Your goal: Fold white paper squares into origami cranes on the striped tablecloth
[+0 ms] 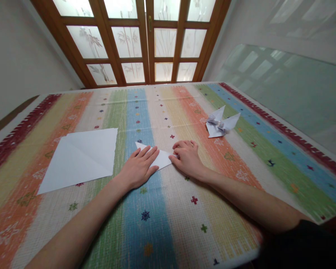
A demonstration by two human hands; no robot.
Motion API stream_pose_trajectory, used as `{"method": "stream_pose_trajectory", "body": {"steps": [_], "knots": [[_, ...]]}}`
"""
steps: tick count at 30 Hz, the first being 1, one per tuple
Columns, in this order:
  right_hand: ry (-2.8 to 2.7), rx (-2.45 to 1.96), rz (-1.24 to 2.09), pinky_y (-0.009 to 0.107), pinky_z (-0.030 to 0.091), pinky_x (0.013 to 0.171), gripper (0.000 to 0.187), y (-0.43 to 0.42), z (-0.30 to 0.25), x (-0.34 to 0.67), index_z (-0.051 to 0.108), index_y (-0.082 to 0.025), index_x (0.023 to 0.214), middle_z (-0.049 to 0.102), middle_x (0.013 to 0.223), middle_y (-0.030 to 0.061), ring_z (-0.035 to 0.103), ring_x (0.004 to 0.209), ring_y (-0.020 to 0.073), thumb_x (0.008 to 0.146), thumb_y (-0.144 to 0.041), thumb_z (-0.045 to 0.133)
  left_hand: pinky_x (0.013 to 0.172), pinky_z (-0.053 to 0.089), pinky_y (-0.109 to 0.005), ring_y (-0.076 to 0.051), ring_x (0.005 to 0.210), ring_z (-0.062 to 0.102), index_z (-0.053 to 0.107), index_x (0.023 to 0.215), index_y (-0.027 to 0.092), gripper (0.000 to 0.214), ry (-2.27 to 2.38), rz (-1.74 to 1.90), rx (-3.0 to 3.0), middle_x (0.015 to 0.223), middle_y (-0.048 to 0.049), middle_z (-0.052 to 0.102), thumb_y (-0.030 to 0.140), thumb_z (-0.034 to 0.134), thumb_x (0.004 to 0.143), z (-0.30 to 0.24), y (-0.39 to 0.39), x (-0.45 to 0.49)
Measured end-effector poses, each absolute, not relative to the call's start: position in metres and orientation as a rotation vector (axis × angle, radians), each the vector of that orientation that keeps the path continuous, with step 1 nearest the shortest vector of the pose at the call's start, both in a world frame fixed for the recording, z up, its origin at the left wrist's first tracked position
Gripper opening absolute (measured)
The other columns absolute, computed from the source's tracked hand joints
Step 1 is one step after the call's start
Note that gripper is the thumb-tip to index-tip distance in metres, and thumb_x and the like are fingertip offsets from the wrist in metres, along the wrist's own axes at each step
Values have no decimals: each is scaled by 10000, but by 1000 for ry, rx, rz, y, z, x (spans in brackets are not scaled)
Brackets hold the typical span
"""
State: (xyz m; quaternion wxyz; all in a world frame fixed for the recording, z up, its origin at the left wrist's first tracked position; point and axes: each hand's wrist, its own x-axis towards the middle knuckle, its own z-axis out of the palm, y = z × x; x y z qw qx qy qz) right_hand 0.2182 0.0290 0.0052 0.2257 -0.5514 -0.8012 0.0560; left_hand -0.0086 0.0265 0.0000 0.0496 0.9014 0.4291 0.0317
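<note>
A folded piece of white paper (164, 158), roughly triangular, lies on the striped tablecloth between my hands. Across its left part my left hand (141, 166) rests flat, fingers stretched out and slightly spread. At the right corner of the paper, my right hand (187, 157) has its fingers curled, with the thumb and forefinger closed on that corner. The fingers hide the corner itself. To the left lies a flat sheet of white paper (81, 157) with a faint crease. Farther off on the right stands a folded white paper figure (220, 123) with pointed tips.
The tablecloth (145, 231) has coloured stripes and small printed figures. Behind the table's far edge is a wooden door (148, 61) with frosted panes. A greenish glass panel (285, 86) leans along the right wall.
</note>
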Motion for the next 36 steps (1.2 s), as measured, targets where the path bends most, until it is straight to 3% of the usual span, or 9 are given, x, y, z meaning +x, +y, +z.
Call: {"method": "stream_pose_trajectory", "body": {"steps": [10,17,28,36], "knots": [[-2218,-1561,106,581,261,1037,193,23,2,215,657,-194,743,673,1080,100,558,1074,285,895,-259,558,1162,258,-449,-269,1438,349,246,1531,131,679,1410,142,2703,1521,-155,429,513,368,983,0,24,-6],[-2224,-1614,115,567,239,1053,197,24,3,213,671,-179,774,669,1096,96,548,1072,280,899,-249,536,1163,256,-456,-279,1450,322,205,1542,107,750,1411,66,2725,1540,-160,397,564,359,968,0,24,-7],[-2239,-1678,60,533,233,1054,200,21,4,210,676,-169,867,648,1131,96,518,1081,281,921,-265,510,1156,242,-498,-289,1462,296,352,1505,316,546,1356,-30,2805,1597,-59,304,524,334,1001,2,24,-7],[-2214,-1778,17,513,317,987,167,15,5,231,624,-165,872,638,1094,121,530,1062,298,928,-293,532,1159,251,-527,-302,1457,305,357,1503,321,552,1402,-35,2748,1599,-51,293,526,371,991,5,23,-4]]}}
